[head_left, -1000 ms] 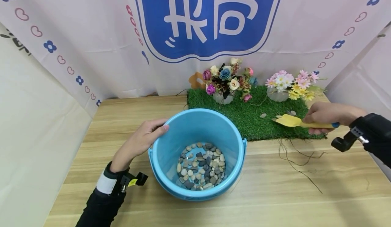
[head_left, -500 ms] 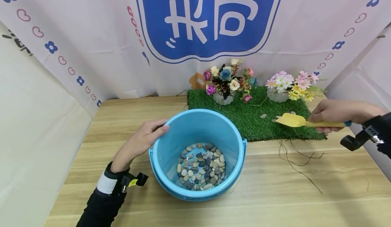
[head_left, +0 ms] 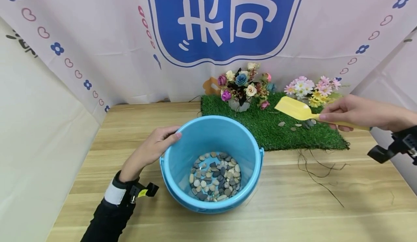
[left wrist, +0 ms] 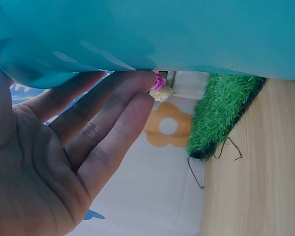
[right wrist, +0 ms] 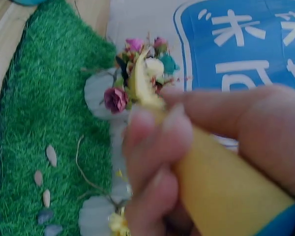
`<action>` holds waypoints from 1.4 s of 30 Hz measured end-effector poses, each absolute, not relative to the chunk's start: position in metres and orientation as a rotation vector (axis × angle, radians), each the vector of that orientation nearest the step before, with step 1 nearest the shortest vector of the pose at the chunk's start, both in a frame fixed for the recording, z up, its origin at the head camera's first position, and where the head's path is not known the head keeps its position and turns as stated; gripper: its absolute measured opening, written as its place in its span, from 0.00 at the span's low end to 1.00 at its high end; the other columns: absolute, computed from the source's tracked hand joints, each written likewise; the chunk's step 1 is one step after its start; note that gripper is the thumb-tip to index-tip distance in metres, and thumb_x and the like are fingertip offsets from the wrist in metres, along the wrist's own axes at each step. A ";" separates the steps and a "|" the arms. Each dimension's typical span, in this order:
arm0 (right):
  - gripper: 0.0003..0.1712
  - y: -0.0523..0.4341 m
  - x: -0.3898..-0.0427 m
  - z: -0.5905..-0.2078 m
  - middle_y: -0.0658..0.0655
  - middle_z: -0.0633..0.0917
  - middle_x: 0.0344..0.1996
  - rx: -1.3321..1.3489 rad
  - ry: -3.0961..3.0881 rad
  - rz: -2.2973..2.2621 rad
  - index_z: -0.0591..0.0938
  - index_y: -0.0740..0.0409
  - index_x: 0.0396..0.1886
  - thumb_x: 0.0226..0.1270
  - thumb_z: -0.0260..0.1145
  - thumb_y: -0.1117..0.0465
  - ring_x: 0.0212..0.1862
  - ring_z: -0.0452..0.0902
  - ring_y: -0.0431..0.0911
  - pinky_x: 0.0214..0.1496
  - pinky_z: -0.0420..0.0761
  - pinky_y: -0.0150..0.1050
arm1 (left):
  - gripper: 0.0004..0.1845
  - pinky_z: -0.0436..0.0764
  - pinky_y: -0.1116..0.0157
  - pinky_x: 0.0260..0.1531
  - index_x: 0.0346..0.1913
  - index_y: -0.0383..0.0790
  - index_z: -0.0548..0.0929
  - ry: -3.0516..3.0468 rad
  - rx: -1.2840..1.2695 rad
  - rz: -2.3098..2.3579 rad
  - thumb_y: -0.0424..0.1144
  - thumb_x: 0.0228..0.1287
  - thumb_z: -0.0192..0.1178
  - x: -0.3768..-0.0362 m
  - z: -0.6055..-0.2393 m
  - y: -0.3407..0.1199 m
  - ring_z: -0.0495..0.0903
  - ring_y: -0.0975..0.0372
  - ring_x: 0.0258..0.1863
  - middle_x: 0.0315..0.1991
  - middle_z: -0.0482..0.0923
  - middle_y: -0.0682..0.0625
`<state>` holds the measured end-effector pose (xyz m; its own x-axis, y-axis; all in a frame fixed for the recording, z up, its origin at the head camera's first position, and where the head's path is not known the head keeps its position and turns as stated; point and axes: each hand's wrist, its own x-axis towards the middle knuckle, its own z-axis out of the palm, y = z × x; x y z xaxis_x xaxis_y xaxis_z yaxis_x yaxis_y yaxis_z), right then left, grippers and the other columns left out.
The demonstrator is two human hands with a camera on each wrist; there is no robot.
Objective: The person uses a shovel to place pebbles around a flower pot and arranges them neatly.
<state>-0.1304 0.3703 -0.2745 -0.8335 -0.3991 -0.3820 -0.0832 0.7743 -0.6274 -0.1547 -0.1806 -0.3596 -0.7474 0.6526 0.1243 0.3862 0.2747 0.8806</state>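
Head view shows many pebbles (head_left: pixel 215 177) in the bucket (head_left: pixel 182 162), steadied by the flat left hand (head_left: pixel 153 149), while the right hand (head_left: pixel 352 113) grips an empty scoop (head_left: pixel 293 109) above a few stones (head_left: pixel 294 126) left on the grass (head_left: pixel 260 130).

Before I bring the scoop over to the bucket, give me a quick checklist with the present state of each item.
1. Right hand grips the yellow scoop by its handle: ok.
2. Scoop lifted off the grass mat: ok.
3. Scoop loaded with pebbles: not ok, blade looks bare.
4. Loose pebbles remaining on the mat: not ok, several lie there.
5. Left hand steadies the blue bucket at its rim: ok.
6. Bucket upright and open: ok.
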 end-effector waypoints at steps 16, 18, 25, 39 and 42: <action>0.09 0.279 -0.136 -0.246 0.47 0.78 0.23 -1.057 2.320 -0.941 0.79 0.49 0.45 0.82 0.54 0.66 0.17 0.70 0.43 0.17 0.75 0.35 | 0.19 0.89 0.58 0.28 0.64 0.27 0.76 2.289 0.947 1.462 0.34 0.81 0.46 -0.154 -0.358 -0.180 0.89 0.56 0.28 0.39 0.86 0.41; 0.08 0.263 -0.137 -0.243 0.45 0.75 0.20 -1.106 2.345 -0.895 0.78 0.48 0.42 0.82 0.56 0.64 0.17 0.67 0.41 0.19 0.73 0.35 | 0.18 0.89 0.58 0.28 0.64 0.27 0.77 2.289 0.954 1.461 0.34 0.81 0.46 -0.154 -0.358 -0.180 0.89 0.56 0.28 0.39 0.86 0.41; 0.09 0.210 -0.143 -0.239 0.42 0.73 0.23 -1.191 2.413 -0.660 0.84 0.48 0.46 0.80 0.60 0.52 0.22 0.65 0.37 0.26 0.72 0.35 | 0.18 0.89 0.58 0.28 0.63 0.28 0.77 2.284 0.948 1.460 0.35 0.82 0.46 -0.154 -0.359 -0.180 0.89 0.56 0.28 0.37 0.86 0.42; 0.08 0.144 -0.150 -0.245 0.47 0.70 0.18 -1.176 2.450 -0.352 0.83 0.53 0.39 0.77 0.64 0.55 0.17 0.63 0.38 0.20 0.63 0.32 | 0.18 0.89 0.59 0.29 0.63 0.29 0.77 2.294 0.919 1.452 0.36 0.82 0.46 -0.153 -0.359 -0.179 0.88 0.55 0.28 0.39 0.85 0.41; 0.08 0.133 -0.147 -0.247 0.48 0.70 0.18 -1.173 2.464 -0.247 0.82 0.52 0.36 0.77 0.63 0.56 0.17 0.63 0.39 0.20 0.62 0.32 | 0.19 0.89 0.59 0.29 0.63 0.29 0.77 2.305 0.917 1.446 0.37 0.82 0.46 -0.153 -0.358 -0.180 0.88 0.56 0.28 0.40 0.85 0.41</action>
